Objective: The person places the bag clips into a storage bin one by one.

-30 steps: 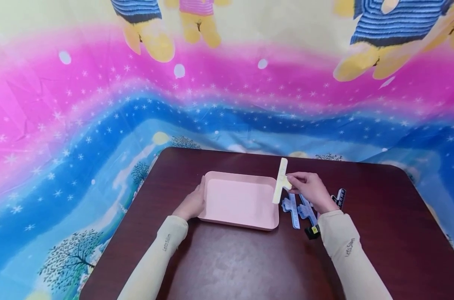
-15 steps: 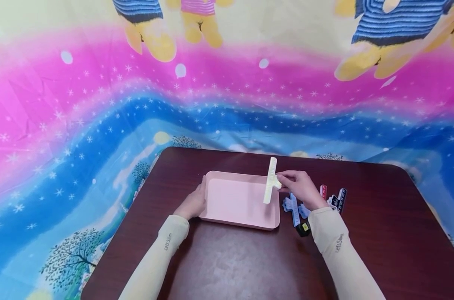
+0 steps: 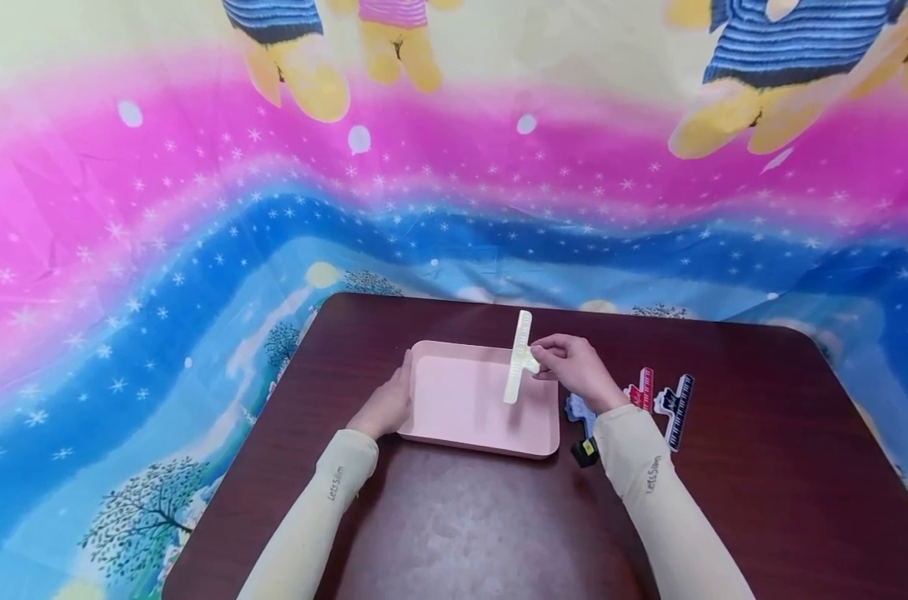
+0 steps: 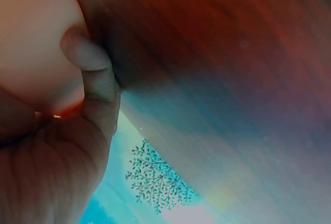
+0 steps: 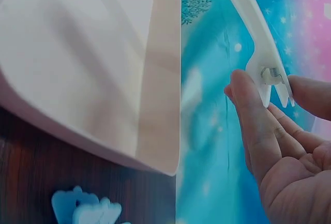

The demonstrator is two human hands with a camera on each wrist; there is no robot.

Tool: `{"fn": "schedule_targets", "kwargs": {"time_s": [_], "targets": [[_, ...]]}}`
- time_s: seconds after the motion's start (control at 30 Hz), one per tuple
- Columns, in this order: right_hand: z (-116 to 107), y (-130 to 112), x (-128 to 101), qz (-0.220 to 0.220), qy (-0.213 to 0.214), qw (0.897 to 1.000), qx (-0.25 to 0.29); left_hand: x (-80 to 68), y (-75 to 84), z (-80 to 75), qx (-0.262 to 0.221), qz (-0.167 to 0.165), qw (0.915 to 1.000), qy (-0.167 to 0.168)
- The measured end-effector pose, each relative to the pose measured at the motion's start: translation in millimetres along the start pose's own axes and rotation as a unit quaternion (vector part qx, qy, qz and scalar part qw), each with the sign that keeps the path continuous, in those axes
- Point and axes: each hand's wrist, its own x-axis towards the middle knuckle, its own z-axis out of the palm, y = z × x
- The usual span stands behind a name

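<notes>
Leftward over pink tray (image 3: 454,433) moved right hand's (image 3: 574,372) cream clip (image 3: 519,357).

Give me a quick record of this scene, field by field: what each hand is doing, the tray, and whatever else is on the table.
Right hand: right hand pinches a pale yellow clip by its handle, above the tray's right part
Left hand: left hand rests against the tray's left edge
Tray: pink tray, nothing lying in it, on the dark wooden table
Right of tray: blue clip, red clip, black clip on the table
Backdrop: colourful printed cloth
</notes>
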Motion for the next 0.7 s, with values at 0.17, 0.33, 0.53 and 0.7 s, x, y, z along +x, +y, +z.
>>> {"fn": "schedule_targets", "kwargs": {"time_s": [0.17,0.33,0.53,0.7], "targets": [[6.4,-0.2,4.6,0.009,-0.008,1.000,0.004,0.3,0.5,0.0,-0.002,0.006,1.0000,0.004],[14.1,-0.5,9.6,0.004,-0.015,1.000,0.005,0.1,0.8,0.0,-0.002,0.005,1.0000,0.006],[23.6,-1.2,15.2,-0.002,-0.014,1.000,0.018,1.4,0.3,0.5,-0.001,0.006,1.0000,0.000],[31.8,-4.0,18.0,0.005,-0.013,1.000,0.024,1.3,0.5,0.4,0.009,0.009,0.9999,0.003]]}}
